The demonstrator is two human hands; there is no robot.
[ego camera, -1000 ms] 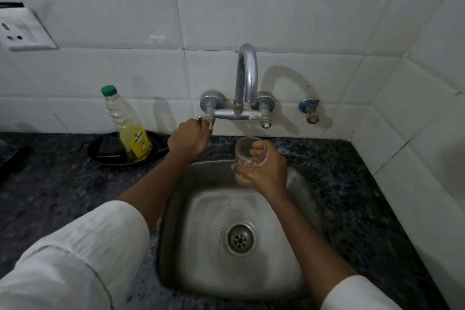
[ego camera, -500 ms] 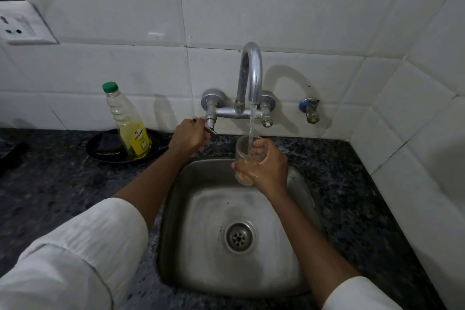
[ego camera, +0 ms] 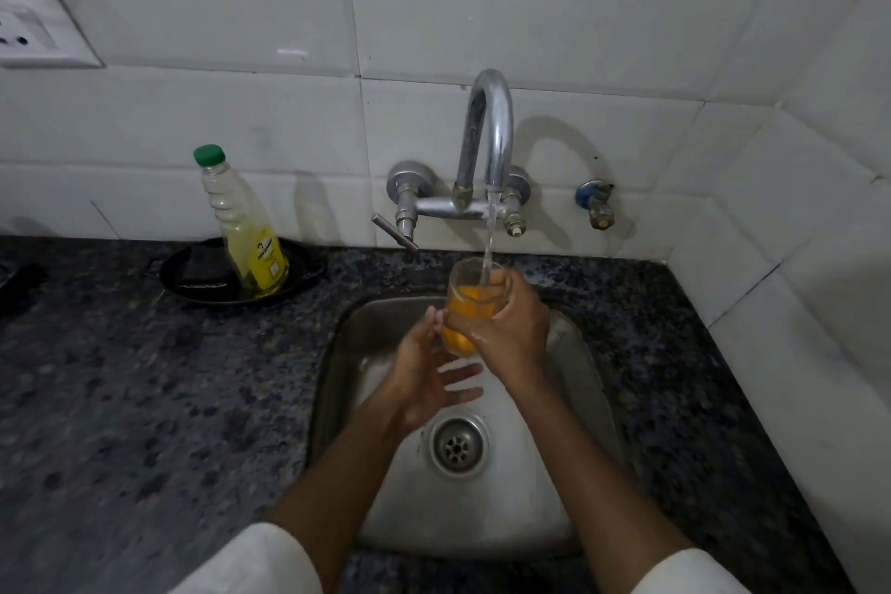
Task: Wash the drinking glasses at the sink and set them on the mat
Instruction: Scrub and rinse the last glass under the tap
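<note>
Holding glass point(ego camera: 470, 304) upright under tap stream, right hand point(ego camera: 506, 328).

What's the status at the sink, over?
Right hand gripping glass under running tap. Left hand open beside it. Nothing in the way.

One clear drinking glass holding orange liquid point(ego camera: 470, 304) sits at centre, with two bare hands on or by it: the right hand point(ego camera: 506, 328) and the left hand point(ego camera: 424, 376). One curved chrome wall tap point(ego camera: 487, 145) stands at twelve o'clock, and one blue-capped wall valve point(ego camera: 595, 203) at one o'clock. At ten o'clock are one green-capped clear plastic bottle of yellow liquid point(ego camera: 246, 232), one round black dish point(ego camera: 193, 280) and one white wall socket point(ego camera: 33, 29), and at six o'clock one square steel sink point(ego camera: 569, 473) with one round drain point(ego camera: 455, 446).
</note>
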